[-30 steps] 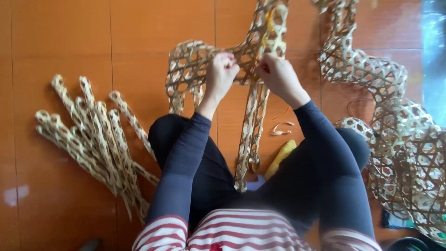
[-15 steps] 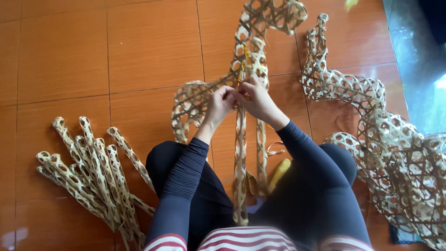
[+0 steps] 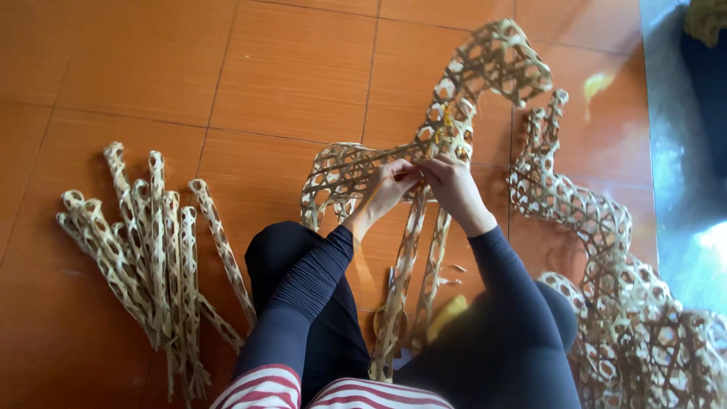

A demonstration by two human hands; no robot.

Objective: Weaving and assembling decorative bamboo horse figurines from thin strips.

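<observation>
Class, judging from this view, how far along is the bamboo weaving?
Done: woven lattice pieces lie at the right. In hand: both the left hand and right hand work the open-weave frame at its middle. Left: a bundle of woven strips lies unattached on the floor.

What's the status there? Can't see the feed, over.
Left hand and right hand both pinching the woven bamboo figure at its middle. Woven strips piled left, clear of hands.

Left hand (image 3: pixel 391 185): reaching forward from a dark sleeve, fingers curling inward and pinching. Right hand (image 3: pixel 453 184): extending alongside, knuckles up, fingers bending down and gripping. Both forearms are converging, hands touching at the fingertips.
</observation>
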